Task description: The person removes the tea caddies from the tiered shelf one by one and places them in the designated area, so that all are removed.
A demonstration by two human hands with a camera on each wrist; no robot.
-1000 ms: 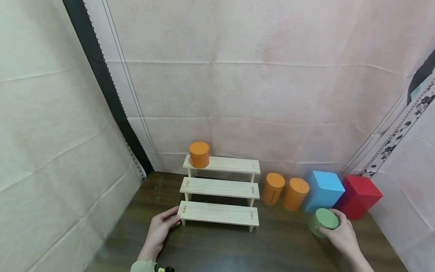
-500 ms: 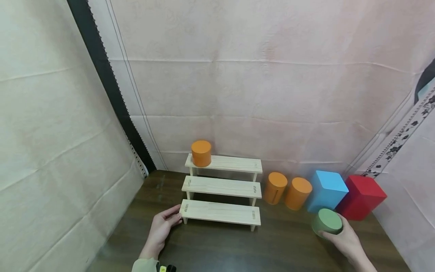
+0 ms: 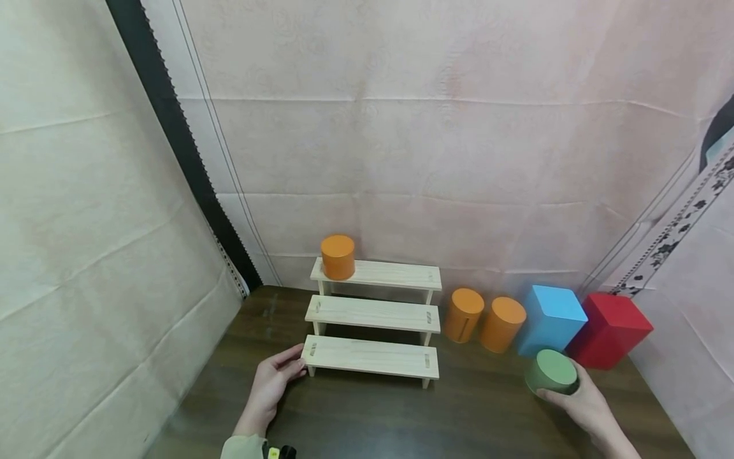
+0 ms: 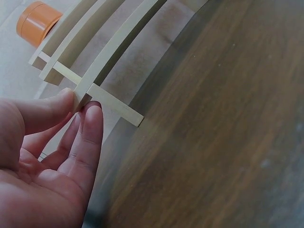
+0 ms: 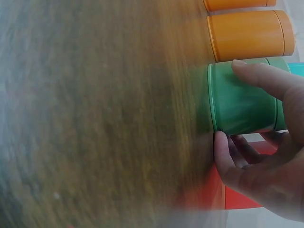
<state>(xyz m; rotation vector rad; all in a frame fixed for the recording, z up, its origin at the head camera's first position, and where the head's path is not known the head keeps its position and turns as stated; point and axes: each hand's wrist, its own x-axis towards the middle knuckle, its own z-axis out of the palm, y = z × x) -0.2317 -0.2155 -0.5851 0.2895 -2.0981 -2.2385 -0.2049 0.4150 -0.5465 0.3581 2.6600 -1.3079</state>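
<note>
A pale wooden three-step stand (image 3: 371, 356) is on the dark table in the head view. My left hand (image 3: 271, 384) pinches the left end of its lowest board, thumb on one face and fingertips against the other, as the left wrist view also shows. An orange canister (image 3: 338, 257) sits at the left end of the top step. On the right, my right hand (image 3: 582, 401) grips a green lidded canister (image 5: 242, 102), thumb on one side and fingers on the other. The canister stands upright, its base at the table surface.
Two more orange canisters (image 3: 463, 317) stand right of the stand. Beyond them are a blue box (image 3: 550, 322) and a red box (image 3: 609, 331), just behind the green canister. Pale cloth (image 3: 401, 159) hangs behind the table (image 3: 367, 421) and along both sides.
The head view has shifted slightly. Both hands keep their holds, and the stand and canisters show no clear movement on the table.
</note>
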